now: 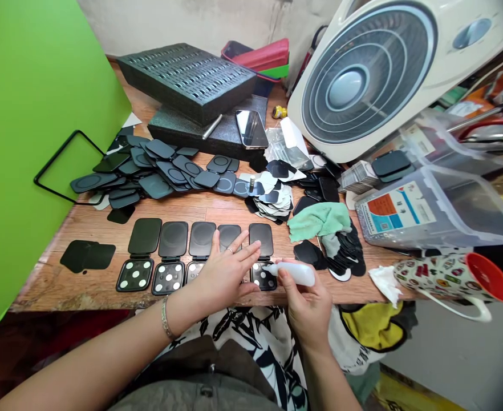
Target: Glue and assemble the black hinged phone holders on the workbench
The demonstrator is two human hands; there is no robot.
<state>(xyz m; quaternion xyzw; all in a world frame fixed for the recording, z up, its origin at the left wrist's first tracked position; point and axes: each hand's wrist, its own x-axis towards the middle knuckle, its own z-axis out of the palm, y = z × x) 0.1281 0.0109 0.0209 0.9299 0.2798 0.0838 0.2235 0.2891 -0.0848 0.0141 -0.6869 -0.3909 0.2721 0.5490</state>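
A white plastic squeeze bottle (295, 273) is clamped in the right hand (308, 305), nozzle at nine o'clock over a black square dotted plate (262, 278); the left hand (226, 268) is laid flat, fingers apart. Overflow could be caused by over-squeezing.

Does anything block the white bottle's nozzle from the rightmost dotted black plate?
Nothing visible does. The right hand holds the small white plastic squeeze bottle with its tip at the black square white-dotted plate; the left hand lies flat just beside it.

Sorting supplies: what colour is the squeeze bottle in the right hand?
The bottle is white; head view.
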